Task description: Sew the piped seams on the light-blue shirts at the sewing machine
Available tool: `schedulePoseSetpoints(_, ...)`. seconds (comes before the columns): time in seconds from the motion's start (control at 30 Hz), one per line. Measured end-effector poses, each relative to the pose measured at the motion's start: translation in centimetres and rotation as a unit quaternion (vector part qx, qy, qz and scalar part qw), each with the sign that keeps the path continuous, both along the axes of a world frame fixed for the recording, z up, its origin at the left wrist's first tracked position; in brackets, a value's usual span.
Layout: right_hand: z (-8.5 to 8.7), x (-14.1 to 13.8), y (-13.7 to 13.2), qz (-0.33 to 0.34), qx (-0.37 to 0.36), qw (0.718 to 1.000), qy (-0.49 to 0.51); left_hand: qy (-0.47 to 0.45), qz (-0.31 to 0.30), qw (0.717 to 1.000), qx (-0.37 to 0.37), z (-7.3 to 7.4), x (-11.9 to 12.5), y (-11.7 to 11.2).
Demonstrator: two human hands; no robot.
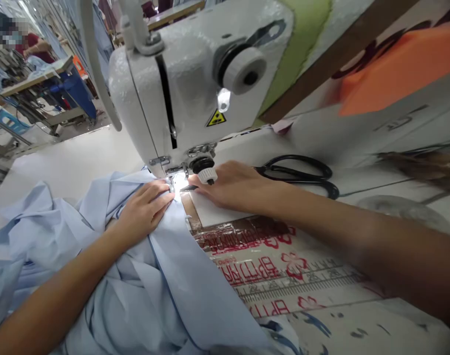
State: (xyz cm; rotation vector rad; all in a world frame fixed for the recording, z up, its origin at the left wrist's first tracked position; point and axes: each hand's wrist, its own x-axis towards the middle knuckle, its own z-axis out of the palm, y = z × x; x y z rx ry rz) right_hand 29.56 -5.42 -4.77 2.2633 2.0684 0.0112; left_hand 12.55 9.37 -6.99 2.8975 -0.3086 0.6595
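Head view shows left hand (145, 207) on fabric (206, 283), blue bin (79, 93) behind, contents unclear.

Toward the far left corner, a bare strip of the tabletop (77, 155) gives a hand room to pass behind the bunched light-blue cloth (110, 291), which fills the left side. The sewing machine head (195, 74) overhangs the middle, with only a low gap below, crowded by the left hand (145, 207) and right hand (225, 185). Black-handled scissors (321, 166) and the right forearm (339, 227) obstruct the right side.
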Motion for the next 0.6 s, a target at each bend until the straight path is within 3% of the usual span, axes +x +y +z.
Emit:
schedulePoseSetpoints(0.2,1.6,-1.4,0.3,-0.008,-0.023,0.999,0.036,-0.008,-0.009,1.000,0.002,-0.1,0.0,0.1)
schedulePoseSetpoints(0.43,2.4,-1.9,0.5,-0.012,-0.044,0.998,0.037,-0.006,-0.009,1.000,0.009,0.3,0.0,0.0)
schedulePoseSetpoints(0.6,2.7,-2.0,0.4,-0.014,-0.059,0.998,0.029,-0.001,-0.009,0.998,0.064,0.2,0.5,0.1)
